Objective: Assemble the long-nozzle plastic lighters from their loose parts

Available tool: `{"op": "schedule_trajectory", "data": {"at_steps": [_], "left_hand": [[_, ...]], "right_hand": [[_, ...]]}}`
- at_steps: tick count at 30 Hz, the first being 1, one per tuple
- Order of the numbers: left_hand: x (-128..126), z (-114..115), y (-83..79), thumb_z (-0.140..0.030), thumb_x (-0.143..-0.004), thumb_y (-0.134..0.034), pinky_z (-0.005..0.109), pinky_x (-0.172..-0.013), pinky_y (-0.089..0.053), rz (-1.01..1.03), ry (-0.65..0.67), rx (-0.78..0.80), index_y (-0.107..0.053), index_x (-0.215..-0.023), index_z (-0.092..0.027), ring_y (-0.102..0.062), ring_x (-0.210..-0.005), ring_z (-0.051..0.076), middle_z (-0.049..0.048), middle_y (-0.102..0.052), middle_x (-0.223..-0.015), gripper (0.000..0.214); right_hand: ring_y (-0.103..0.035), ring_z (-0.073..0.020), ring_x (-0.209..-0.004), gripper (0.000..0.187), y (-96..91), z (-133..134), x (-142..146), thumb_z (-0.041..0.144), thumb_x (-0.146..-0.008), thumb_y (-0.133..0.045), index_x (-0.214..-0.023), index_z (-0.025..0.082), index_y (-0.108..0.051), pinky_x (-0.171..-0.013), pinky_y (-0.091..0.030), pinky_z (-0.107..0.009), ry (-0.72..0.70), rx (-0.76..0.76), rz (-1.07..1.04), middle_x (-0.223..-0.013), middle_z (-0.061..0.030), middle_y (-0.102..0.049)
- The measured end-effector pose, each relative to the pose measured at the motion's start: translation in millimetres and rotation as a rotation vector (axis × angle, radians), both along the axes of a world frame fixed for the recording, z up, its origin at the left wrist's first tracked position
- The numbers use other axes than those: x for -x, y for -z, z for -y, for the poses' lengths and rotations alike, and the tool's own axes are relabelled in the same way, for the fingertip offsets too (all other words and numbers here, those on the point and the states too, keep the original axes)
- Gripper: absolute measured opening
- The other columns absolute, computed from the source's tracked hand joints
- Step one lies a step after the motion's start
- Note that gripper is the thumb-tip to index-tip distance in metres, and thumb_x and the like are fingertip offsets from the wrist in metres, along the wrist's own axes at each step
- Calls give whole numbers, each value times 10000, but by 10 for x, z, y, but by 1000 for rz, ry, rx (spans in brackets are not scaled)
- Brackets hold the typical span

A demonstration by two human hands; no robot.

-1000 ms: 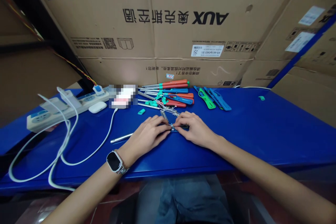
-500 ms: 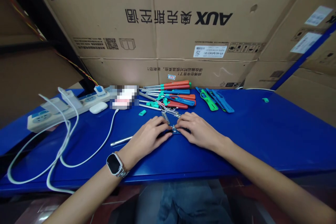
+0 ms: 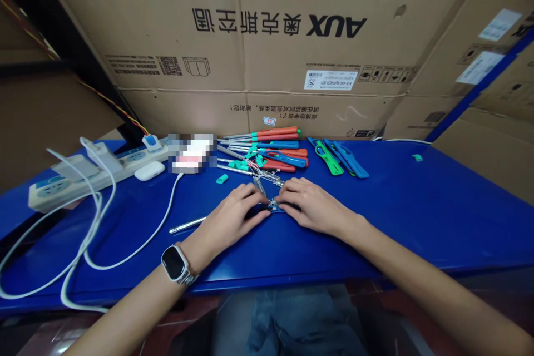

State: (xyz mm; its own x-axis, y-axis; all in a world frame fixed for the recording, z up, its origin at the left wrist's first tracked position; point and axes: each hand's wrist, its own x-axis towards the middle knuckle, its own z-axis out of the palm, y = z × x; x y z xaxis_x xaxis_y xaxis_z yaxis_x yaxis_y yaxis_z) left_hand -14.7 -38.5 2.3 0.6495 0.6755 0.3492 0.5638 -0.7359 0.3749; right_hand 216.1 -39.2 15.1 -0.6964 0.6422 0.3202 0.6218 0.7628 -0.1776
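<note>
Blue plastic-looking tabletop (image 3: 417, 222), with a person's two bare hands meeting near its middle. Between the fingertips is a small blue assembly (image 3: 274, 209) with whitish bits on top. Its long axis runs roughly left to right, crosswise to the person, close to parallel with the table's front edge.

The left hand (image 3: 237, 212) has its thumb on the near side and forefinger on the far side, only a narrow gap between them, gripping the assembly's left end. The right hand (image 3: 315, 207) has its fingers curled and tips drawn together at the right end; I cannot tell whether they pinch it.

A silvery metal rod (image 3: 187, 225) emerges beside the left wrist, its free end pointing left and slightly toward the person. It may line up with the assembly, but the hand hides any join. A smartwatch (image 3: 175, 263) sits on the left wrist.

Just beyond the fingertips are a slim clear tube (image 3: 259, 186) and loose thin wires (image 3: 269, 174). Farther back lies a pile of long-nosed tools with orange handles (image 3: 277, 134) and blue ones. Green and blue shells (image 3: 327, 158) rest to its right, and a turquoise cap (image 3: 222, 178) to its front left.
</note>
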Motion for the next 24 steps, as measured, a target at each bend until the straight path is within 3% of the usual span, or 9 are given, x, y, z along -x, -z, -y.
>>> {"op": "schedule_trajectory", "data": {"at_steps": [24], "left_hand": [[-7, 7, 26, -395, -960, -549, 421, -924, -491, -49, -79, 19, -619, -1081, -202, -567, -996, 241, 65, -599, -1076, 238]], "right_hand": [[-583, -224, -961, 172, -17, 54, 65, 176, -954, -521, -1038, 156, -670, -855, -462, -372, 105, 16, 67, -1002, -87, -643]]}}
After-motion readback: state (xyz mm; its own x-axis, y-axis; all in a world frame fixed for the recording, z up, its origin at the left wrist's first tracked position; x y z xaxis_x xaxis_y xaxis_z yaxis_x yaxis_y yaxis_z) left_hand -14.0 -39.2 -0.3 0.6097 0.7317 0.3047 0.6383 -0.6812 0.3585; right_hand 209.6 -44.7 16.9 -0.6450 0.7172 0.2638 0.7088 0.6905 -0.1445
